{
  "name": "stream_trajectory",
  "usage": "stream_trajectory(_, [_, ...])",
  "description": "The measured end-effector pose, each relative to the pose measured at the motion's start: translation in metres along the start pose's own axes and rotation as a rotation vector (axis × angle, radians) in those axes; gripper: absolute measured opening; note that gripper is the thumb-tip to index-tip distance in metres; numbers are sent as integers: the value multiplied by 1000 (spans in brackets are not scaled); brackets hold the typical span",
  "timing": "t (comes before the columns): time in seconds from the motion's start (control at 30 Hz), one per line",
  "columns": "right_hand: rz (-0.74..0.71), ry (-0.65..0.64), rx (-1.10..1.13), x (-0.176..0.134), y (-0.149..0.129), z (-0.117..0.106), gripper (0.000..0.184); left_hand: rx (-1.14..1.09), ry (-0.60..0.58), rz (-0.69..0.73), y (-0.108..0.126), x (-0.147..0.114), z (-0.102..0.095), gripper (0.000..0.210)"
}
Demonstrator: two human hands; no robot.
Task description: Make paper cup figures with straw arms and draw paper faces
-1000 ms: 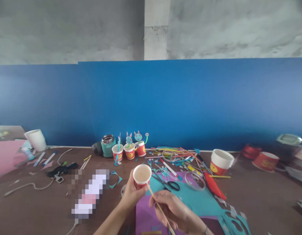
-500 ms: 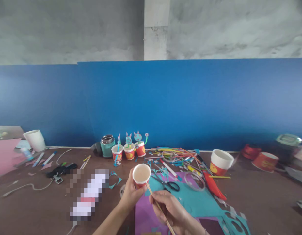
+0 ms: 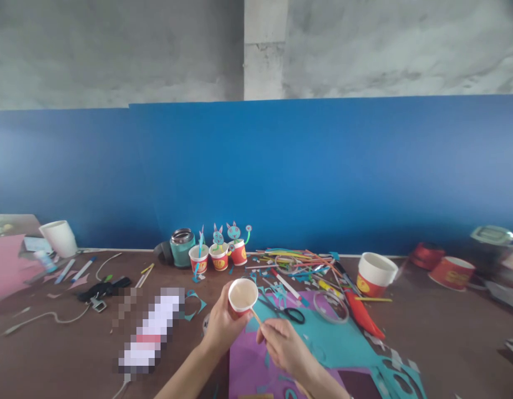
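My left hand point(image 3: 224, 320) is wrapped round a red and white paper cup point(image 3: 243, 296), its open mouth tilted toward me. In my right hand point(image 3: 283, 346) is a thin wooden stick point(image 3: 257, 317), pinched between thumb and fingers, its tip against the cup's side below the rim. Whether the tip has gone through the wall I cannot tell. Below my hands lie purple paper point(image 3: 243, 366) and teal paper point(image 3: 337, 338). A pair of black-handled scissors point(image 3: 295, 315) rests on the paper just beyond my right hand.
Behind my hands stand several small cups with paper cat figures point(image 3: 218, 257) beside a teal thermos point(image 3: 182, 247). Coloured sticks point(image 3: 298, 259) lie to their right, near a stack of paper cups point(image 3: 376, 274). At left are a pixelated object point(image 3: 152, 330), a cable point(image 3: 52, 317) and markers point(image 3: 84, 269).
The cup has shifted slightly right and tipped a little more toward me. My right hand has turned, moving closer to the stick's tip, and its fingers now hide more of the stick.
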State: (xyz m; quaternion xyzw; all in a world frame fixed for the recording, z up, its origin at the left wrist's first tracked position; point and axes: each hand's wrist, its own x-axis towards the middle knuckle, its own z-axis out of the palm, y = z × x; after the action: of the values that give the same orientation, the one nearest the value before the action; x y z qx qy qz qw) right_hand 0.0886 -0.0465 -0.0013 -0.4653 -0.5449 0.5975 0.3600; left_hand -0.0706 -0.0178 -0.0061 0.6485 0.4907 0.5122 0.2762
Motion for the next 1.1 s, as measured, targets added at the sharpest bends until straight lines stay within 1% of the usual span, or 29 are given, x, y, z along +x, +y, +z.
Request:
stream_trajectory(0.1, [-110,123,-243,-4,-3,1,36,29,-11,-24,2,0,-1,54])
stream_trajectory(0.17, [-141,157,-275,-5,-3,1,34,30,-21,-39,4,1,-1,54])
stream_trajectory(0.2, [-121,142,-225,-5,-2,0,34,30,-24,-43,5,1,-1,54])
stream_trajectory(0.23, [-77,101,-128,-4,0,-2,34,29,-28,-46,5,1,-1,53])
stream_trajectory(0.3, [48,-59,150,0,4,-7,34,34,-25,-49,6,1,-1,51])
stream_trajectory(0.37, [135,-206,402,3,7,-12,33,47,-15,-43,7,1,-2,49])
stream_trajectory(0.4, [154,-240,463,5,8,-14,33,55,-13,-36,7,1,-2,48])
stream_trajectory(0.43, [160,-242,463,5,8,-15,33,61,-13,-27,8,1,-2,47])
stream_trajectory(0.47, [155,-211,404,6,8,-14,33,64,-19,-20,8,1,-3,47])
stream_trajectory(0.53, [70,-84,143,4,6,-10,34,64,-39,-17,8,1,-3,47])
stream_trajectory(0.6, [-87,76,-164,1,5,-4,34,61,-51,-21,9,1,-3,47])
stream_trajectory(0.63, [-163,146,-275,0,4,-2,34,61,-56,-23,9,0,-3,47])
stream_trajectory(0.67, [-211,189,-343,-1,4,0,34,62,-61,-25,8,0,-3,47])
stream_trajectory(0.7, [-220,201,-358,-2,4,0,34,63,-66,-25,8,0,-3,46])
stream_trajectory(0.73, [-184,179,-317,-2,5,0,35,65,-71,-24,8,0,-3,45])
stream_trajectory(0.77, [-117,127,-223,-2,6,-2,35,67,-75,-23,7,0,-3,45])
stream_trajectory(0.87, [104,-88,212,2,8,-9,35,76,-77,-25,5,0,-3,48])
stream_trajectory(0.9, [139,-132,328,3,9,-11,36,81,-74,-27,4,1,-4,49])
stream_trajectory(0.93, [151,-151,382,3,9,-12,37,86,-74,-30,4,1,-4,50])
stream_trajectory(0.97, [141,-140,358,3,8,-12,38,92,-76,-32,3,1,-4,50])
stream_trajectory(1.0, [113,-104,262,3,7,-11,38,99,-79,-32,3,1,-3,49])
stream_trajectory(1.03, [63,-48,114,1,6,-10,37,107,-81,-31,3,1,-3,47])
stream_trajectory(1.1, [-95,100,-218,-2,4,-7,36,128,-88,-22,3,1,-2,42])
